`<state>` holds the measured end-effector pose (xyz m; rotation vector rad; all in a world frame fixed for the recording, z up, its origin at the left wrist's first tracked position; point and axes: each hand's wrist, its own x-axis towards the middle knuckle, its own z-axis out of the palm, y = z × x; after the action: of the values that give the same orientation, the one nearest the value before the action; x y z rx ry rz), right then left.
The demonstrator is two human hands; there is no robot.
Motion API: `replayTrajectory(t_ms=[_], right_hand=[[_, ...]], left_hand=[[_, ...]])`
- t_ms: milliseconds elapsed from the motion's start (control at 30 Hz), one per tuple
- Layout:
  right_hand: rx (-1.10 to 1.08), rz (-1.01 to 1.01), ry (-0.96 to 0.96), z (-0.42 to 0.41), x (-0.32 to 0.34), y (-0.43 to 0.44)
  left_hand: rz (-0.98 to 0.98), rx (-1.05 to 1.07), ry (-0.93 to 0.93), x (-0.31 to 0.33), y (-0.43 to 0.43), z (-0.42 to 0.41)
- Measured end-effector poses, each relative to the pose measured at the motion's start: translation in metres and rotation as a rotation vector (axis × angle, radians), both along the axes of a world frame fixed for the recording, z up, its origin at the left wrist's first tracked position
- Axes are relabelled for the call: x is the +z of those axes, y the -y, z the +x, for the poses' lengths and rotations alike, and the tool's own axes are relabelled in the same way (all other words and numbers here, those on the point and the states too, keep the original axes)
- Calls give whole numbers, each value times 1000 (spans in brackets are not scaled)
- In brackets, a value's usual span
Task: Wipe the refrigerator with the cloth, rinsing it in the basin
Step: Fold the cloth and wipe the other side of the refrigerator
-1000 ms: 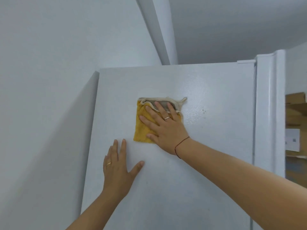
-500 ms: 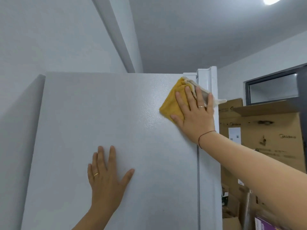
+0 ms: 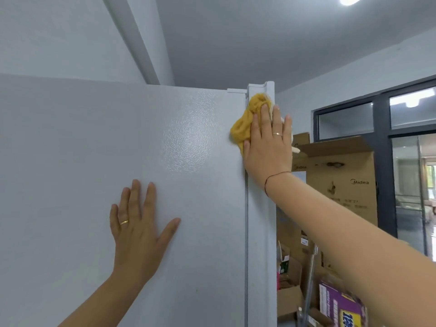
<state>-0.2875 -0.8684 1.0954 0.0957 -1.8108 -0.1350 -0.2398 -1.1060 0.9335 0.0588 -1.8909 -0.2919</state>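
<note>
The white refrigerator [image 3: 94, 161] fills the left and middle of the view, seen from its side panel. My right hand [image 3: 269, 147] presses a bunched yellow cloth [image 3: 243, 128] flat-fingered against the upper right edge, over the door seam near the top corner. My left hand [image 3: 136, 232] lies flat on the side panel lower down, fingers spread. No basin is in view.
Tall cardboard boxes [image 3: 342, 185] stand right behind the refrigerator's right edge, with smaller boxes and a purple package [image 3: 339, 305] below. A dark-framed window and glass door [image 3: 401, 138] lie at the far right. A ceiling beam [image 3: 139, 41] runs above.
My right hand has slid the cloth rightward from the middle of the panel to the door edge, and the cloth has bunched up. My left hand stays flat on the panel.
</note>
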Motion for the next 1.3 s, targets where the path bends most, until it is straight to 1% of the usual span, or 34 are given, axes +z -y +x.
replayTrajectory(t_ms=[167, 333, 533, 733, 833, 1033, 1300], right_hand=[[126, -17, -43, -7, -66, -3], [206, -15, 7, -8, -134, -6], [222, -9, 43, -2, -200, -7], [220, 17, 120, -2, -266, -10], [236, 24, 162, 2, -289, -11], [254, 39, 230, 4, -326, -15], [259, 95, 208, 4, -393, -21]], left_hand=[[-6, 4, -3, -3, -5, -3], [-12, 26, 4, -4, -6, -5], [-16, 57, 22, -3, -6, -5], [-14, 41, 47, -10, -15, 0], [-22, 33, 81, -29, -23, 4], [-100, 70, 142, -87, -40, 6], [-170, 103, 220, -140, -42, 12]])
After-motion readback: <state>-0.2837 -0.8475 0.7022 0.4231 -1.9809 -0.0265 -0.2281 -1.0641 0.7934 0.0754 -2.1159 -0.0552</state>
